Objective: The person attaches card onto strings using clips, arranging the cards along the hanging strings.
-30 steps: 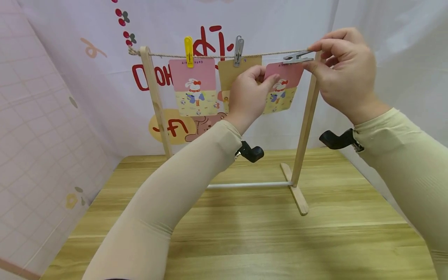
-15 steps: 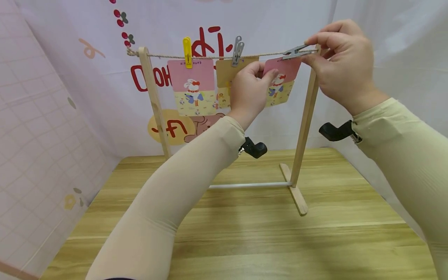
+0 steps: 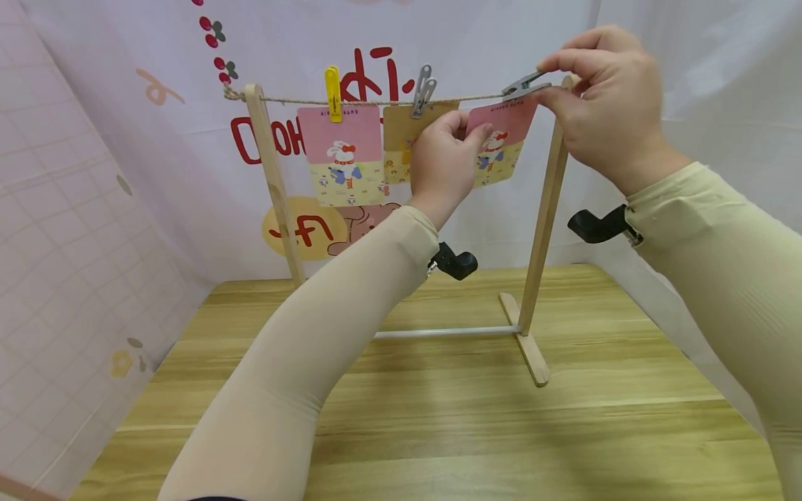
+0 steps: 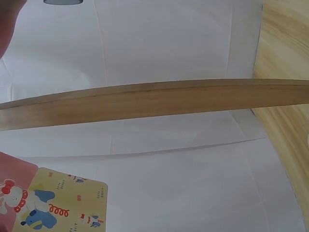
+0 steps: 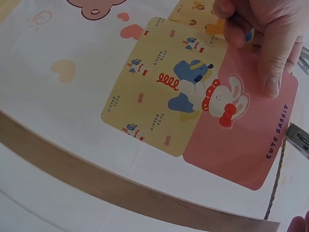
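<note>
My left hand (image 3: 443,161) pinches the left side of a pink-and-yellow rabbit card (image 3: 512,124), its thumb across the front. The card hangs slightly tilted, its top edge close under the twine (image 3: 479,99). Thumb and fingers of my right hand (image 3: 606,104) pinch the handles of a grey clothespin (image 3: 525,88), which lies nearly sideways at the card's top edge. In the right wrist view, the clothespin's tip (image 5: 295,135) meets the card's edge where the twine passes; whether it clamps both is unclear. Only part of the card (image 4: 72,200) shows in the left wrist view.
A yellow clothespin (image 3: 334,94) holds another rabbit card (image 3: 341,153) on the twine. Another grey clothespin (image 3: 422,94) holds a brown card (image 3: 407,125), partly behind my left hand. Wooden posts (image 3: 544,229) carry the twine above the wood-grain table (image 3: 501,431).
My right hand has moved up and slightly left with the grey clothespin, bringing its tip to the twine. The card in my left hand has risen slightly.
</note>
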`<state>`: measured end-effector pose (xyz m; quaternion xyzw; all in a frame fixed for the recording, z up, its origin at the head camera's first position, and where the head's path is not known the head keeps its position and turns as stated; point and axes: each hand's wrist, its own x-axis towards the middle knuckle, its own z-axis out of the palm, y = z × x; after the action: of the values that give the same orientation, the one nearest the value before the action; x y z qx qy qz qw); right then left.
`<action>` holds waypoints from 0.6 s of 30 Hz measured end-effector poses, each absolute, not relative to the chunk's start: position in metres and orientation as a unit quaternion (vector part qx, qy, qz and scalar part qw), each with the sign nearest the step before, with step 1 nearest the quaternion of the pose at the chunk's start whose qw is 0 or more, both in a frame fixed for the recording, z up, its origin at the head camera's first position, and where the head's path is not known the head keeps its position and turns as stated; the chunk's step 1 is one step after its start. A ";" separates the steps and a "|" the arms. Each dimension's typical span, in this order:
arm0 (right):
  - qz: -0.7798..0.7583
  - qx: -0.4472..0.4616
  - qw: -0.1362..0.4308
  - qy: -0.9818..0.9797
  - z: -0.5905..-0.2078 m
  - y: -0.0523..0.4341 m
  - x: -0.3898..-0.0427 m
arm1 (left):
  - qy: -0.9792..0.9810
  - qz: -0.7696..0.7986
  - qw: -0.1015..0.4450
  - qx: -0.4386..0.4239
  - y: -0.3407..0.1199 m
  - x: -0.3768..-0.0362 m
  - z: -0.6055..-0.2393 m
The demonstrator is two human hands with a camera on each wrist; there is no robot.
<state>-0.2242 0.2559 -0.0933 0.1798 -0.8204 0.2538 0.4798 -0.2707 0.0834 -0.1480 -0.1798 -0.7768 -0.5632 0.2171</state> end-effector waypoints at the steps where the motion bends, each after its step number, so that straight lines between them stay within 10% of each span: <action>1: 0.250 0.178 0.479 -0.822 -0.093 0.256 -0.225 | -0.777 -0.563 0.217 -0.180 0.083 -0.271 -0.148; 18: 0.222 0.185 0.461 -0.839 -0.087 0.257 -0.230 | -0.795 -0.535 0.230 -0.171 0.083 -0.277 -0.146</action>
<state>-0.2299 0.2569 -0.0873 0.1855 -0.8393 0.2216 0.4605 -0.2770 0.0834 -0.1456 -0.1714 -0.7950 -0.5347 0.2296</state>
